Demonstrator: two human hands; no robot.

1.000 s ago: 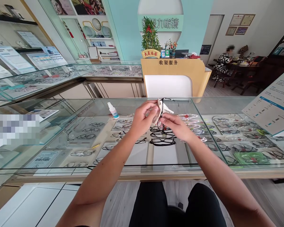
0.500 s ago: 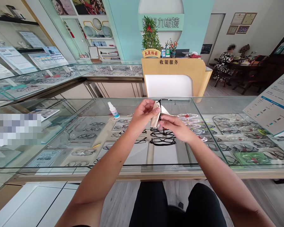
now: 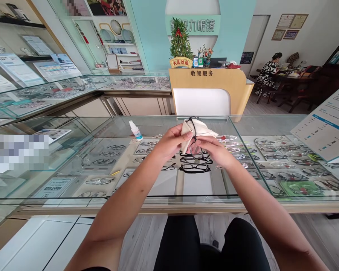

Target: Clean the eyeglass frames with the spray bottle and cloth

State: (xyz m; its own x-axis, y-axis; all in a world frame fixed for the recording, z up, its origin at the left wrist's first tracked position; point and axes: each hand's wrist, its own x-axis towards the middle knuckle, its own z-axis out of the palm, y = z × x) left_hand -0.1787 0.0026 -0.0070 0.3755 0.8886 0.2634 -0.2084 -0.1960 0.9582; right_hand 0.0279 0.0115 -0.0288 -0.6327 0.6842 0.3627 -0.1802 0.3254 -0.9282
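Note:
Both my hands meet above the glass display counter (image 3: 101,128). My left hand (image 3: 171,142) pinches a pale cleaning cloth (image 3: 201,128) against a pair of black-framed glasses (image 3: 193,130). My right hand (image 3: 216,149) is closed on the lower part of the same glasses, which stand on edge between the two hands. The cloth folds over the upper lens and spreads to the right. A small white spray bottle (image 3: 135,130) stands on the glass to the left of my hands.
Several glasses frames (image 3: 194,168) lie in trays under the counter glass. A slanted printed sign (image 3: 324,128) stands at right. A wooden cashier desk (image 3: 211,90) with a plant (image 3: 180,45) is behind. A person (image 3: 267,75) sits at a far table. My knees are below the counter.
The cloth has shifted up and opened out to the right over the glasses. My left hand's fingers moved along the lens; my right hand dropped slightly and moved right.

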